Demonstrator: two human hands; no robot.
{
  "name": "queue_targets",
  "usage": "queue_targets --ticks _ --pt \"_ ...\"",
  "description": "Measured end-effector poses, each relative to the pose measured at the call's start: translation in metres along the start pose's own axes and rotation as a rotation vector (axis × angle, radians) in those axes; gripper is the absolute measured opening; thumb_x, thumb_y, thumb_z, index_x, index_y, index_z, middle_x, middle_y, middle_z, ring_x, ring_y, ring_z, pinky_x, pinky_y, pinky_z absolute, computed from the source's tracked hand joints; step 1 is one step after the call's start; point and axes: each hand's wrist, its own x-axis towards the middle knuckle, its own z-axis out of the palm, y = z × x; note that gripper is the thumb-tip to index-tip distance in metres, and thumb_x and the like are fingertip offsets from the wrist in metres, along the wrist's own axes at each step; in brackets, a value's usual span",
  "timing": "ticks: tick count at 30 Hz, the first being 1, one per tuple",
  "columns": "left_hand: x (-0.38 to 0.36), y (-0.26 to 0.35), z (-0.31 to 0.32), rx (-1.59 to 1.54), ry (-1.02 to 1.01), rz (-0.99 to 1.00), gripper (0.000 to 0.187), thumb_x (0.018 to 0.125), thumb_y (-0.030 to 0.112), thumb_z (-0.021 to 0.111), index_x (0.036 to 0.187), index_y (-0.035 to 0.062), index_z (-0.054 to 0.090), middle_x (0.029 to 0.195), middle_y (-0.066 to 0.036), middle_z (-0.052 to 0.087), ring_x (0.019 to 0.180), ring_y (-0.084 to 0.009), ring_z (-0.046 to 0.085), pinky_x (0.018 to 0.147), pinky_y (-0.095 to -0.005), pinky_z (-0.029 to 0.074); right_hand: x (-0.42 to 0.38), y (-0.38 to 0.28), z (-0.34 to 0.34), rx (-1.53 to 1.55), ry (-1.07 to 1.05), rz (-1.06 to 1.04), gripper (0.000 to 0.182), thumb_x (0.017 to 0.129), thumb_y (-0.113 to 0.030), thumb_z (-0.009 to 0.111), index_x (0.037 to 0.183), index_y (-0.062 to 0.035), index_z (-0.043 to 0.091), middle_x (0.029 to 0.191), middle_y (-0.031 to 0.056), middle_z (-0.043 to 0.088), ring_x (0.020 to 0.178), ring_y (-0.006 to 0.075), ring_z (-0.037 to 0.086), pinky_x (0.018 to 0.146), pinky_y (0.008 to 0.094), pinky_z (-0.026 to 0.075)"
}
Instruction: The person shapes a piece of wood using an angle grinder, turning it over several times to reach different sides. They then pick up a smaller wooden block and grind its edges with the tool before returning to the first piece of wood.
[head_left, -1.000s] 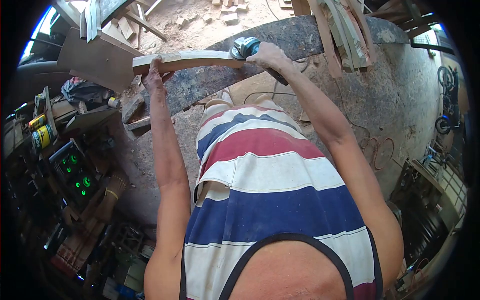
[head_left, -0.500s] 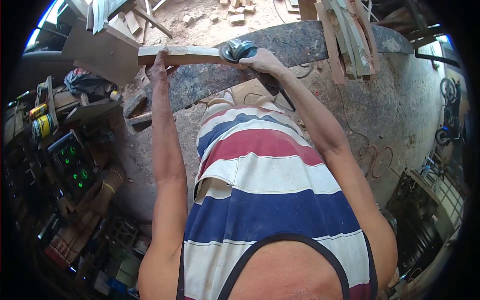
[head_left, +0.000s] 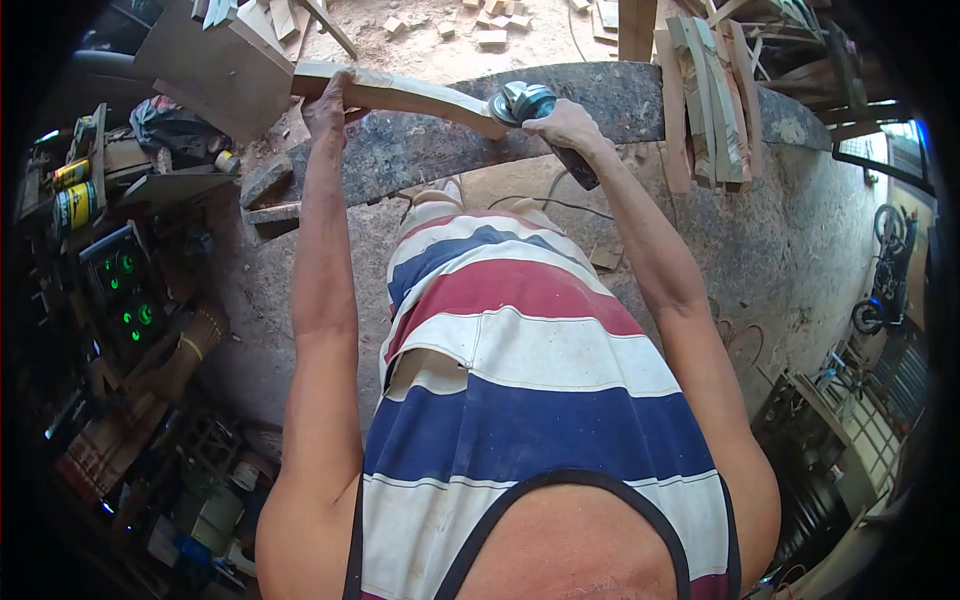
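Observation:
My left hand (head_left: 328, 105) is closed around the left part of a curved piece of wood (head_left: 410, 98), thumb over its top edge. The wood lies across a dark, paint-stained bench plank (head_left: 590, 100). In my right hand (head_left: 568, 128) is an angle grinder (head_left: 527, 102), its body pointing down toward me and its cord trailing below. The grinder's disc sits right at the wood's right end. My fingers wrap the grinder near its head and are partly hidden behind it.
Several curved wood pieces (head_left: 705, 105) hang over the plank's right part. Small offcuts (head_left: 492, 38) lie on the dusty floor beyond. At left stand a brown board (head_left: 210, 65), paint cans (head_left: 75, 205) and a green-lit device (head_left: 125, 285). A motorcycle (head_left: 885, 265) is at far right.
The grinder and my right hand have shifted right along the wood to its end. More of the wood's top edge shows between my hands. The view has tilted slightly.

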Motion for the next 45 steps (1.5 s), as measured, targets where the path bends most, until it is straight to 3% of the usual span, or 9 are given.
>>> queue_targets --ticks 17,20,23,27,33,34,37,43,45 --pt "-0.002 0.015 0.016 0.066 0.003 0.025 0.057 0.088 0.036 0.094 0.126 -0.0010 0.072 0.115 -0.017 0.078 0.096 -0.0307 0.083 0.070 -0.0465 0.075 -0.010 0.003 -0.002 0.029 0.041 0.066 0.062 0.074 -0.058 0.086 0.094 0.0006 0.083 0.093 0.0202 0.080 0.085 0.0341 0.078 0.079 0.0437 0.060" --pt "0.024 0.036 0.021 0.152 -0.072 -0.074 0.056 0.090 0.035 0.092 0.127 -0.0020 0.071 0.110 -0.017 0.079 0.089 -0.0306 0.082 0.067 -0.0473 0.074 -0.039 0.017 -0.007 0.330 0.034 -0.003 0.063 0.080 -0.057 0.084 0.104 0.0015 0.083 0.100 0.0205 0.082 0.096 0.0323 0.080 0.086 0.0430 0.061" --pt "0.054 0.055 0.050 0.388 -0.244 -0.154 0.060 0.088 0.045 0.088 0.116 -0.0071 0.075 0.106 -0.022 0.080 0.085 -0.0325 0.083 0.065 -0.0465 0.074 -0.069 0.049 0.025 0.676 0.141 0.075 0.052 0.085 -0.048 0.085 0.098 0.0019 0.083 0.089 0.0133 0.079 0.080 0.0221 0.074 0.076 0.0377 0.057" --pt "0.097 -0.015 0.134 0.677 -0.387 -0.180 0.075 0.085 0.058 0.088 0.112 -0.0109 0.079 0.100 -0.023 0.081 0.076 -0.0312 0.083 0.055 -0.0404 0.071 -0.130 0.060 0.045 0.966 0.074 0.368 0.040 0.087 -0.038 0.087 0.092 0.0007 0.080 0.079 0.0037 0.071 0.063 0.0133 0.061 0.063 0.0341 0.051" --pt "0.076 -0.105 0.237 1.280 -0.559 0.208 0.072 0.086 0.078 0.072 0.118 0.0156 0.087 0.112 -0.017 0.084 0.098 -0.0319 0.083 0.093 -0.0492 0.064 -0.207 0.094 0.118 1.252 -0.076 0.623 0.034 0.090 -0.035 0.086 0.099 -0.0039 0.073 0.080 0.0037 0.071 0.061 0.0148 0.070 0.058 0.0297 0.058" --pt "0.060 -0.106 0.239 1.217 -0.595 0.376 0.079 0.087 0.077 0.072 0.124 0.0077 0.083 0.114 -0.022 0.083 0.105 -0.0349 0.082 0.092 -0.0506 0.063 -0.216 0.097 0.129 1.291 -0.109 0.647 0.035 0.090 -0.035 0.085 0.100 -0.0036 0.073 0.080 0.0048 0.072 0.061 0.0161 0.072 0.058 0.0300 0.060" --pt "0.023 -0.127 0.230 1.135 -0.484 0.347 0.100 0.086 0.059 0.084 0.150 -0.0069 0.046 0.126 -0.032 0.074 0.125 -0.0467 0.071 0.107 -0.0554 0.056 -0.235 0.103 0.162 1.362 -0.184 0.719 0.035 0.091 -0.034 0.085 0.101 -0.0030 0.073 0.081 0.0064 0.073 0.063 0.0173 0.074 0.059 0.0318 0.062" --pt "-0.017 -0.199 0.183 0.948 -0.284 0.723 0.105 0.080 0.052 0.089 0.150 -0.0099 0.043 0.145 -0.035 0.060 0.145 -0.0496 0.053 0.134 -0.0617 0.024 -0.211 0.111 0.227 1.446 -0.348 0.630 0.039 0.088 -0.040 0.085 0.090 -0.0027 0.075 0.073 0.0062 0.072 0.057 0.0167 0.070 0.055 0.0312 0.056" --pt "-0.014 -0.219 0.178 0.978 -0.210 0.803 0.100 0.079 0.055 0.089 0.147 -0.0056 0.048 0.135 -0.032 0.066 0.136 -0.0522 0.058 0.133 -0.0616 0.026 -0.193 0.114 0.243 1.423 -0.376 0.529 0.040 0.087 -0.042 0.086 0.089 -0.0031 0.075 0.073 0.0062 0.072 0.058 0.0161 0.070 0.056 0.0298 0.055"
